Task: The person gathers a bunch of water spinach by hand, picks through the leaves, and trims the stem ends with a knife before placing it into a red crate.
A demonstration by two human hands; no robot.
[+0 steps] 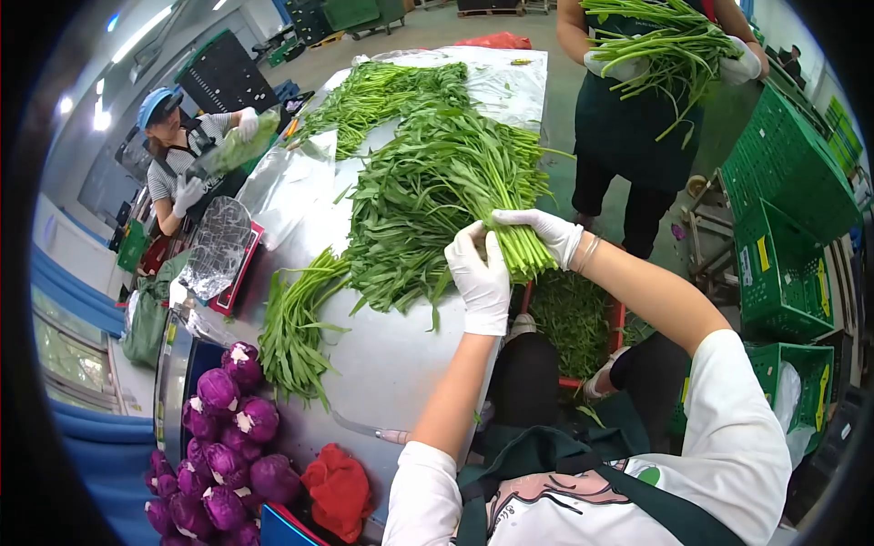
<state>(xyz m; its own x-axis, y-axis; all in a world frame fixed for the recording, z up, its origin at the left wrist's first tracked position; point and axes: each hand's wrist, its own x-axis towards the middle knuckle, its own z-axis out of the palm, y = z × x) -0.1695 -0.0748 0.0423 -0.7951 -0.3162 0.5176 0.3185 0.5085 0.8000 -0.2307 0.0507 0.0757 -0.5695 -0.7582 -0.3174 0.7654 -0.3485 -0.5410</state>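
Both my hands wear white gloves and are at the stem ends of a bunch of water spinach (521, 246) by the table's right edge. My right hand (544, 229) is closed over the top of the stems. My left hand (480, 275) has its fingers curled and pinched against the bunch's near side. Beyond them lies a big pile of leafy water spinach (410, 196), its stems pointing right. A smaller bunch (305, 328) rests apart on the metal table (391, 364). Nearer me is a knife (390, 436) with a pale handle.
Purple cabbages (223, 464) and a red cloth (337, 491) are at front left. A red scale (241, 268) stands beyond. A co-worker (187, 155) holds bagged greens; another person (637, 118) carries loose greens. Green crates (783, 273) stand right; a red crate (574, 318) of trimmings sits below.
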